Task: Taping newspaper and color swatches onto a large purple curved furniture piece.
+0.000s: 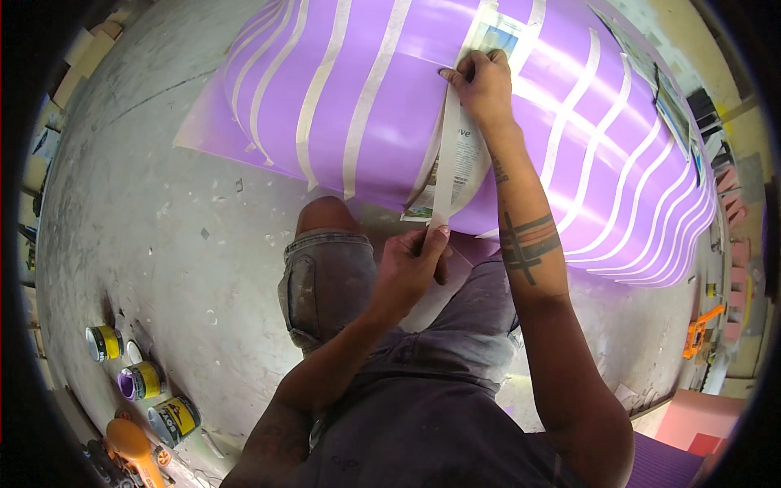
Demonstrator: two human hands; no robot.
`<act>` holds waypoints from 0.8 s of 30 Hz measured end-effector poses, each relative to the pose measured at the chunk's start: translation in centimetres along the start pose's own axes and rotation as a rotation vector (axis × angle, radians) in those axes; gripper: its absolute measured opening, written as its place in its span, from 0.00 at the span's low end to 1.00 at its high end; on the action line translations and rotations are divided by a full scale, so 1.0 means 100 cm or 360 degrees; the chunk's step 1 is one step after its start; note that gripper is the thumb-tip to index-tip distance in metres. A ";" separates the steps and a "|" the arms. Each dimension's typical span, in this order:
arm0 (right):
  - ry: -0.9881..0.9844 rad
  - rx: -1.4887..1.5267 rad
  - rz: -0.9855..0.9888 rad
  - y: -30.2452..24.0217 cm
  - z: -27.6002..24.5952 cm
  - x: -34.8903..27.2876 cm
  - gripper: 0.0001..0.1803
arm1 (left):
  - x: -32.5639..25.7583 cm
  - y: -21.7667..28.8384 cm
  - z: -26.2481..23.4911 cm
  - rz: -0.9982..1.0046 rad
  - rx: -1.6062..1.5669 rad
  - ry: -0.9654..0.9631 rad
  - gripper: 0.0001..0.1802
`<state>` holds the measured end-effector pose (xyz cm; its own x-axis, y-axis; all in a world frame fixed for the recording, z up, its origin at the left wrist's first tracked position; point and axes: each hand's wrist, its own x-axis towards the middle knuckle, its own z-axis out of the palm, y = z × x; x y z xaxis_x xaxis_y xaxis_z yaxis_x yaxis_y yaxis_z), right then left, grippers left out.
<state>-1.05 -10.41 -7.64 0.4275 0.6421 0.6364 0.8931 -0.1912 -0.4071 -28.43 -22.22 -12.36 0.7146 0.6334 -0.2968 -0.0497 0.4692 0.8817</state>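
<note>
Stretching masking tape (446, 154) taut, left hand (411, 264) is pinching its end while right hand (482, 81) fingers are pressing it onto newspaper (468, 163) covering the purple panel (382, 89).

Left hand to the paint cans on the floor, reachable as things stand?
Probably not right now. The left hand is pinching the lower end of a tape strip that the right hand presses onto the purple panel. The paint cans sit well off to the person's left, floor between unobstructed.
</note>
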 end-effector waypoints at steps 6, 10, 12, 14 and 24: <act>0.0001 -0.0024 -0.0034 0.000 0.003 -0.006 0.19 | 0.003 -0.008 -0.004 -0.0001 -0.0015 0.0007 0.23; 0.0003 -0.0074 -0.0046 -0.004 0.003 -0.012 0.19 | 0.006 -0.012 -0.006 -0.0061 -0.0008 -0.0004 0.21; 0.0144 -0.0162 -0.0151 -0.006 0.002 -0.016 0.17 | 0.006 -0.011 -0.005 -0.0055 -0.0016 -0.0001 0.21; 0.0182 -0.0192 -0.0174 -0.007 0.002 -0.018 0.18 | 0.006 -0.009 -0.004 -0.0079 -0.0053 -0.0009 0.20; -0.0115 0.0130 0.0437 -0.014 -0.012 0.004 0.22 | 0.000 0.005 -0.004 -0.0022 -0.0037 -0.0016 0.21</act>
<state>-1.95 -10.77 -6.04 0.6379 0.6263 0.4482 0.7301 -0.3065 -0.6107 -28.73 -21.76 -12.07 0.7221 0.6207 -0.3053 -0.0560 0.4924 0.8686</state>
